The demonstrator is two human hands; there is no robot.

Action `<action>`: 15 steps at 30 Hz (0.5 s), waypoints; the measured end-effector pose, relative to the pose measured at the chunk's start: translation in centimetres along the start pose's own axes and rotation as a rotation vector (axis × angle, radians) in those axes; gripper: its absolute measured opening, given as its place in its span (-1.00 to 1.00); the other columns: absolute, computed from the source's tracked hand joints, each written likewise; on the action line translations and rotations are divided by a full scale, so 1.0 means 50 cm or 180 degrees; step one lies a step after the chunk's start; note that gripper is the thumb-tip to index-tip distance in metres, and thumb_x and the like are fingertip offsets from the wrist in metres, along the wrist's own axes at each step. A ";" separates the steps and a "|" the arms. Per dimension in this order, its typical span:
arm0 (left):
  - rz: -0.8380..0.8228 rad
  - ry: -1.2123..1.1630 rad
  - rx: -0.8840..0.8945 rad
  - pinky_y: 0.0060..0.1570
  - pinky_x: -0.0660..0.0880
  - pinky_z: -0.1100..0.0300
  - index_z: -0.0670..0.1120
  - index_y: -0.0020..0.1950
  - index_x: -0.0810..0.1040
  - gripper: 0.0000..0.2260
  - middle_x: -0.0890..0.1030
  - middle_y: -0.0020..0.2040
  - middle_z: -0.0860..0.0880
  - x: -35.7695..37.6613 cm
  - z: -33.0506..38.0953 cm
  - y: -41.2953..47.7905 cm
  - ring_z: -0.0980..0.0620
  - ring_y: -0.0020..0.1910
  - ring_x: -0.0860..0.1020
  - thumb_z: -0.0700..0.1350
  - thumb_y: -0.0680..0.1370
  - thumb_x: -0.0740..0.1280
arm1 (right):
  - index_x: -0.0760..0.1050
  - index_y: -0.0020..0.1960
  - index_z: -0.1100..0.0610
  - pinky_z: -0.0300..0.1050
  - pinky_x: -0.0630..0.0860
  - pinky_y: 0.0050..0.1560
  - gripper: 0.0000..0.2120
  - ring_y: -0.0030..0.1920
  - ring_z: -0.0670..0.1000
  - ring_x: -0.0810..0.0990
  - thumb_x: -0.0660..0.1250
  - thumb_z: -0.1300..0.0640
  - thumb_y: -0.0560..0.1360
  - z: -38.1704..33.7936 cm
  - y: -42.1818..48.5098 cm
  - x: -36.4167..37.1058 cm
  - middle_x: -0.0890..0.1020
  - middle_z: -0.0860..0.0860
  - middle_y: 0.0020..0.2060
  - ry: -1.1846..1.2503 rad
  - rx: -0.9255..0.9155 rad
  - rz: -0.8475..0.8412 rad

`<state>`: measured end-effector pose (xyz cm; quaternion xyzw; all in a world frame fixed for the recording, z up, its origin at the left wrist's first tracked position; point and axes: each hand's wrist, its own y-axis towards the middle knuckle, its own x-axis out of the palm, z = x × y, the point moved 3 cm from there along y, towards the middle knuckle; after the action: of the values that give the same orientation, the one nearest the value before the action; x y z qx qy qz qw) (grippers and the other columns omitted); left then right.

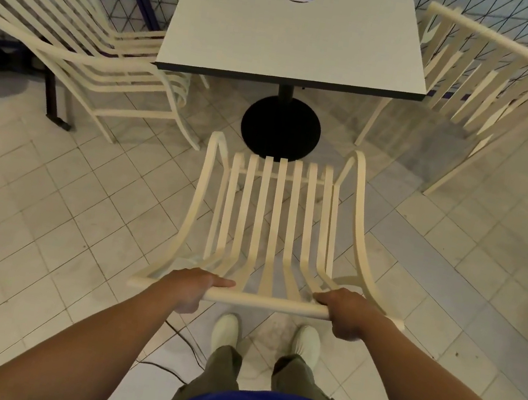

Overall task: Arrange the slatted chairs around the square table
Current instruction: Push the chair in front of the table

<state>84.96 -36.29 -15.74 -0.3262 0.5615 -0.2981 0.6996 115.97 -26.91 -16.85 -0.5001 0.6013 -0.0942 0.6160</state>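
A cream slatted chair [274, 221] stands right in front of me, its seat facing the square grey table [296, 31]. My left hand [192, 289] grips the left part of its top back rail. My right hand [346, 315] grips the right part of the same rail. The front of the seat reaches the table's black round base [279, 127]. A second slatted chair [75, 34] stands at the table's left side. A third slatted chair [495, 86] stands at its right side.
The floor is pale tiles. A thin dark cable [181, 341] runs across the tiles near my feet. A dark post on a foot [54, 99] stands left of the left chair. A patterned wall with blue trim closes the far side behind the table.
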 end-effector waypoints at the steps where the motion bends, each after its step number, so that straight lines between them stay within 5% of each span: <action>1: -0.0016 0.0020 -0.0006 -0.16 0.51 0.15 0.47 0.48 0.12 -0.15 0.49 0.28 0.02 0.001 -0.001 -0.001 0.01 -0.09 0.53 -0.36 0.50 0.27 | 0.43 0.30 -0.10 -0.08 0.52 -0.02 -0.45 -0.04 0.00 0.54 0.39 0.22 0.36 0.000 0.000 -0.001 0.58 -0.03 0.08 0.0003 0.0000 0.0014; 15: 0.0083 -0.0007 -0.0033 -0.12 0.53 0.16 0.45 0.50 0.11 -0.14 0.50 0.23 0.02 0.019 -0.012 0.000 0.02 -0.08 0.54 -0.37 0.50 0.30 | 0.36 0.38 -0.14 -0.03 0.55 0.03 -0.34 -0.01 0.03 0.55 0.41 0.24 0.36 -0.009 0.004 -0.001 0.54 -0.01 0.11 -0.0078 0.0057 -0.0024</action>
<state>84.55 -37.13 -16.41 -0.3228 0.5665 -0.2856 0.7023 115.50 -26.99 -16.86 -0.4979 0.5910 -0.0958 0.6274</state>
